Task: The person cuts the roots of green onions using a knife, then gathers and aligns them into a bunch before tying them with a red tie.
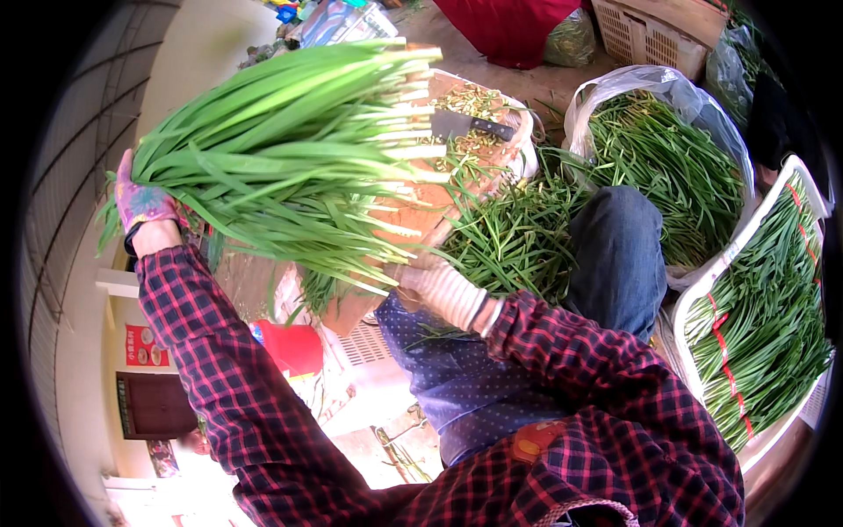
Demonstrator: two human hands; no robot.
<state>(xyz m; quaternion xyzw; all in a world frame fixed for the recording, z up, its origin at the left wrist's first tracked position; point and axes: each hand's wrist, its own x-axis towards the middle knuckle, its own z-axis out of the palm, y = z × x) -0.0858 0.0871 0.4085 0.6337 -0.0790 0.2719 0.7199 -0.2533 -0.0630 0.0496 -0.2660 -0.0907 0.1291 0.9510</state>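
Observation:
A large bunch of garlic chives [281,132] stretches across the upper left, green leaves to the left and pale cut stem ends to the right. At its leafy end my left hand [145,202], in a pink patterned glove, is closed on the leaves with its thumb up. My right hand [443,285], in a whitish, soiled glove, grips the lower stems near their cut ends; its fingertips are partly hidden and blurred. Behind and below the bunch is a wooden board [423,215], partly covered. On it lies a cleaver [452,124] with a black handle, among chopped trimmings [470,98].
Loose greens [518,233] lie right of the board, beside my bent knee [619,250]. A plastic-lined container [584,110] full of greens stands farther right. Nearer is a white crate [689,347] of chives tied with red bands. A red bucket [292,347] sits below the board.

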